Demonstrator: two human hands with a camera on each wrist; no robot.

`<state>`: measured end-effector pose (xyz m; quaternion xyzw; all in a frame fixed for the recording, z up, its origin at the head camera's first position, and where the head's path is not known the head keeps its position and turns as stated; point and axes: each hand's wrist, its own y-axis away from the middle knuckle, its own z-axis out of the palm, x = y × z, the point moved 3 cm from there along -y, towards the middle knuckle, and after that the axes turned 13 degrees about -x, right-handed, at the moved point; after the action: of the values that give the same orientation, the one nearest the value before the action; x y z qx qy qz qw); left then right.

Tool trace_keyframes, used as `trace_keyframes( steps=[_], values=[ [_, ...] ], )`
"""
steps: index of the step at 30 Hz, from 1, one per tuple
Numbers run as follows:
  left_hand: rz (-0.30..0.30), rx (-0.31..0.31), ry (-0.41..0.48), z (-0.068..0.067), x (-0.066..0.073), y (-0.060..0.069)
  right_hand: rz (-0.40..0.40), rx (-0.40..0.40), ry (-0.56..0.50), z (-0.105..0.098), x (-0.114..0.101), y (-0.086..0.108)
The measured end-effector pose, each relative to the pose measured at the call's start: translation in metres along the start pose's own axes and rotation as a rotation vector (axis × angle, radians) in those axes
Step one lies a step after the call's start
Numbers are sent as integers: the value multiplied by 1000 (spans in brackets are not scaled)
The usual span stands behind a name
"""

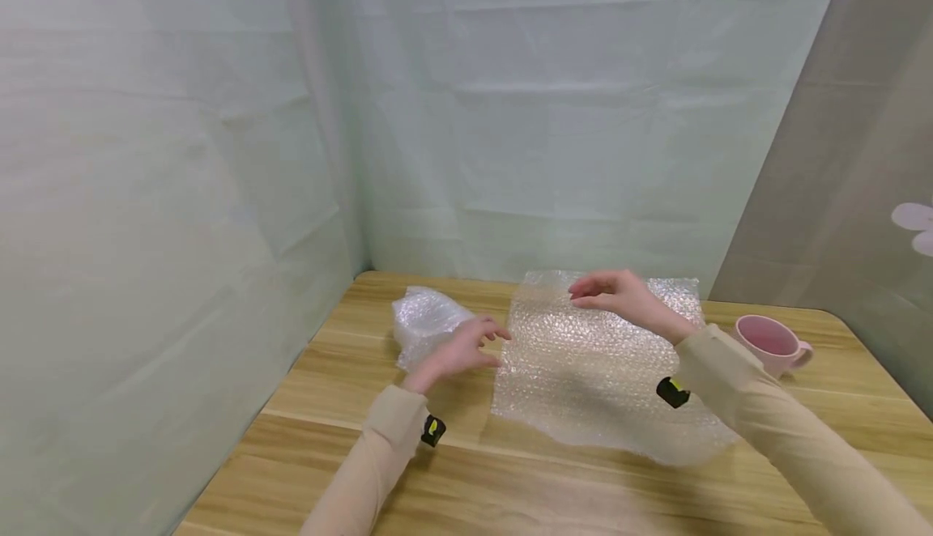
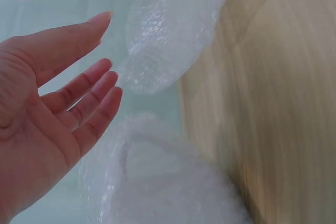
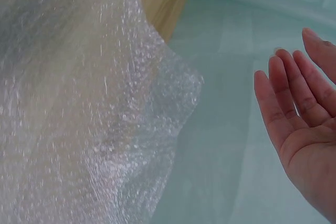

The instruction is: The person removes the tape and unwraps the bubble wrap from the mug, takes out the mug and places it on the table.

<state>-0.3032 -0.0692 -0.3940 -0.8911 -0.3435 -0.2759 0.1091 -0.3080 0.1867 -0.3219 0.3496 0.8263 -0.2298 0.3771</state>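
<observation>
A sheet of bubble wrap (image 1: 583, 366) lies spread on the wooden table, its near edge wavy. Left of it sits a bundle wrapped in bubble wrap (image 1: 425, 317); what is inside cannot be made out. My left hand (image 1: 462, 348) hovers between bundle and sheet, fingers loosely bent and holding nothing; the left wrist view shows its palm (image 2: 42, 129) bare. Above the far part of the sheet is my right hand (image 1: 619, 295), fingers relaxed, with nothing in them in the right wrist view. A pink mug (image 1: 773, 346) stands right of the sheet, partly behind the right sleeve.
The wooden table (image 1: 328, 439) has rounded far corners. Pale cloth (image 1: 568, 139) hangs behind it and along the left side. At the right hangs a greyish-brown cloth (image 1: 824, 196) with a pale flower shape.
</observation>
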Motion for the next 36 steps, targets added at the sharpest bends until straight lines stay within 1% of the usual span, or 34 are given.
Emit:
trace_keyframes(
  steps=[3,7,12,14,19,21,23,26,28,32,36],
  values=[
    [28,58,10,-7,-1,3,-6,-13,-10,10,1,-9],
    [50,128,25,-15,-3,9,-18,-31,-23,23,1,-21],
    [75,230,60,-25,-7,15,-42,-18,-44,35,3,-30],
    [88,264,63,-29,-8,16,-35,-13,-45,40,4,-32],
    [125,322,47,-38,-9,20,-24,3,-73,53,-11,-34],
    [127,345,41,-41,-11,23,-43,4,-100,58,-18,-35],
    [124,366,40,-44,-15,26,-47,4,-116,62,-20,-37],
    [104,388,43,-49,-21,31,-60,4,-142,68,-14,-43],
    [91,393,59,-52,-25,34,-55,21,-136,72,-5,-48],
    [78,415,139,-57,-33,43,-67,37,-130,80,14,-59],
    [75,472,189,-62,-45,55,-71,35,-141,89,21,-67]
  ],
)
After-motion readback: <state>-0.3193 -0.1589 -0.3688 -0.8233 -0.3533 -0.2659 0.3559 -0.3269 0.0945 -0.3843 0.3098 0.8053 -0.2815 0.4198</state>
